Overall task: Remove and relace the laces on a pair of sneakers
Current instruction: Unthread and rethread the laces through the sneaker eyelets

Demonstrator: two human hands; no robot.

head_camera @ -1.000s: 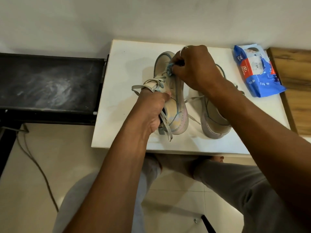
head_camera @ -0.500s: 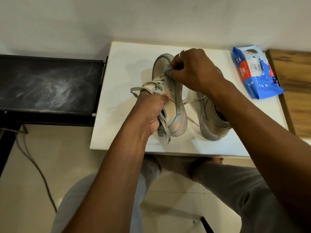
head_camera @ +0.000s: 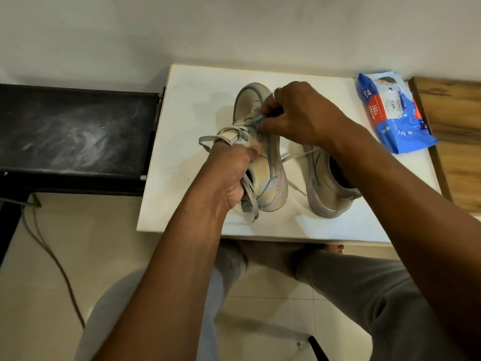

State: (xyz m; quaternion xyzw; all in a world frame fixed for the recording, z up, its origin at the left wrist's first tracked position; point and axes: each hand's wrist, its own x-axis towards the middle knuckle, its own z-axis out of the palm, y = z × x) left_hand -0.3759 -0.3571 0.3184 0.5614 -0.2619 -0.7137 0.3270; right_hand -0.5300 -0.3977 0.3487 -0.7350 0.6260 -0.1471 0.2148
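Inspector: Change since the last half-second?

Operator: The right hand (head_camera: 299, 115) draws back from the toe cap toward the tongue of the pale beige low sneaker with a pastel sole (head_camera: 270, 178). Thumb and forefinger pinch the flat grey-blue lace (head_camera: 256, 121) beside the lower eyelets. The other fingers are curled in.

Inspector: Left hand?

Operator: The left hand (head_camera: 229, 175) keeps its place. Its fingers are wrapped round the collar and a bundle of loose lace ends, steadying the sneaker on the white rectangular tabletop (head_camera: 197, 100).

Inspector: Meaning for the task?

Operator: Judgement: one crossing near the toe end is being worked. Whether it is coming out or going in cannot be told. The second matching sneaker (head_camera: 330, 194) stands just beside the first, under the right forearm. Much of the task appears to remain.
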